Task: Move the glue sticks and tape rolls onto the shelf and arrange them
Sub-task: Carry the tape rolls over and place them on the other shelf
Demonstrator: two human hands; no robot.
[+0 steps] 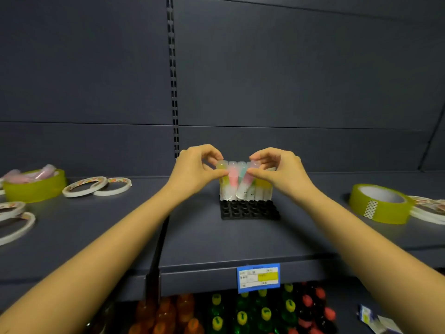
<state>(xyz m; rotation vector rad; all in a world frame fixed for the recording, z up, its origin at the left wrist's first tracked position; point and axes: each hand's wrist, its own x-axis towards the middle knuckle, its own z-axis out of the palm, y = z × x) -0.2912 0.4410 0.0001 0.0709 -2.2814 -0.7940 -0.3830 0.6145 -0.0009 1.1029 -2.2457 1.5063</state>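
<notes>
Head view shows both your hands at the glue sticks [261,191], which stand in the back rows of a black tray [250,210] in the middle of the shelf [216,242]; the front holes of the tray are not filled. One tilted stick [243,188] with a pink cap leans across its neighbours, so I judge the step now is to set it upright. Guide its foot into a free hole first, then bring the top straight, and steady the row so that the neighbours do not fall. Your left hand [195,168] pinches the top of the yellow stick [225,182] between thumb and forefinger, the other fingers curled. Your right hand [277,169] pinches the tilted stick near its cap in the same way. The tape rolls [378,206] lie well apart from the tray, on both sides of the shelf.
</notes>
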